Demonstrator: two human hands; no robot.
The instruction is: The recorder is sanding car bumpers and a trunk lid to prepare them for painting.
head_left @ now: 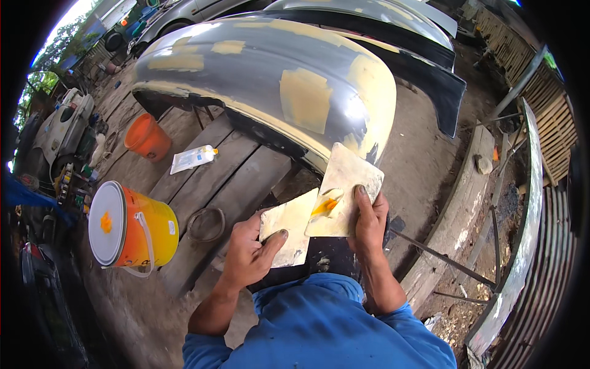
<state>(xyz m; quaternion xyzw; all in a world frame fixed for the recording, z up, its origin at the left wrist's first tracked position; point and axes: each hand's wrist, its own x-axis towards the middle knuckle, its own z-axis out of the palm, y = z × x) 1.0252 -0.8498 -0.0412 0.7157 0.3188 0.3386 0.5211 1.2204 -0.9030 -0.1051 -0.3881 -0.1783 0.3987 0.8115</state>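
My left hand point(251, 251) grips a flat, cream-coloured putty spreader point(289, 230) between thumb and fingers. In my right hand point(370, 222) is a larger flat mixing board point(350, 172), pale and stained, its thumb lying on the face. A dab of body filler point(332, 198), cream with a bright orange-yellow streak, sits on the board. The spreader's right edge meets the board's left edge beside the dab. Just beyond my hands stands a grey car bumper point(246, 74) with several beige filler patches, one squarish patch point(305, 100) facing me.
A wooden plank bench point(209, 175) carries a white tube point(194, 158) and a round ring-like lid point(206, 224). At left stand an orange-yellow lidded pail point(147, 227) and an orange bucket point(147, 138). A dark panel point(424, 80) lies behind the bumper; a wooden beam point(461, 203) runs at right.
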